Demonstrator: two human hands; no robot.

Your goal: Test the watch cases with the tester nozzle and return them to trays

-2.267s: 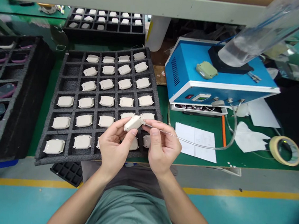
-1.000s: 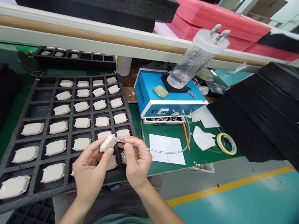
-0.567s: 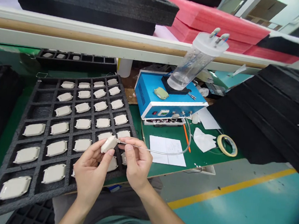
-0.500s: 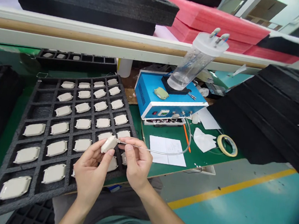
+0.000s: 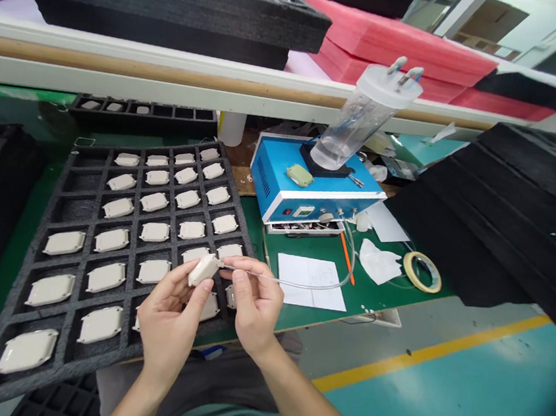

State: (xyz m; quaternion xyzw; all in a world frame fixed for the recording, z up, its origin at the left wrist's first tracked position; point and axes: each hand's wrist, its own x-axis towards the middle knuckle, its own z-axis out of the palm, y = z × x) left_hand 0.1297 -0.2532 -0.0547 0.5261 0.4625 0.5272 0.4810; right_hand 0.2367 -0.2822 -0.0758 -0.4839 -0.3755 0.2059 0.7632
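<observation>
Cream-coloured plastic forms the rounded case (image 5: 203, 270) pinched in the left hand (image 5: 170, 316)'s grip, above the near right part of the black foam compartment tray (image 5: 78, 210); the right hand (image 5: 259, 302)'s grip pinches a clear flexible tube (image 5: 309, 285) curving rightward past it.

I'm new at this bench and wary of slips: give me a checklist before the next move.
1. Left hand grips the beige casing: ok.
2. Right hand holds the clear tube near its end: ok.
3. Tube reaches the blue machine, no visible kink: ok.
4. Tube's exact contact with the casing: cannot tell, too small.
5. Machine top free of loose parts: not ok, a green casing lies there.
</observation>
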